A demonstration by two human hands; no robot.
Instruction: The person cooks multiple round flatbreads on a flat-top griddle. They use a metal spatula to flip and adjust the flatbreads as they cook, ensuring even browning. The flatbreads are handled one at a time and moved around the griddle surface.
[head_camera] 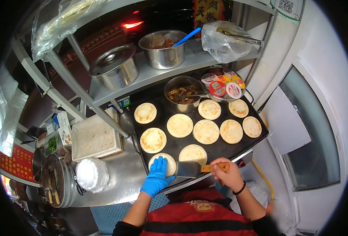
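My left hand [157,178], in a blue glove, lies palm down with its thumb out on a round flatbread [171,165] at the griddle's near left corner. The fingers cover part of that bread. My bare right hand [228,176] grips the wooden handle of a metal spatula [188,170]. The spatula's wide blade reaches left, its edge close to the gloved thumb and the bread; whether it is under the bread I cannot tell. Just behind the blade is another flatbread [193,154]. Several more flatbreads, some with browned patches, are spread over the black griddle [173,149].
On the griddle's back stand a steel pot of chopped filling [182,106] and a pan of sealed cups [233,90]. A shelf [147,77] with pots crosses above. To the left are a white tray [94,140], a plastic-wrapped white stack [92,174] and a round board with knives [53,180].
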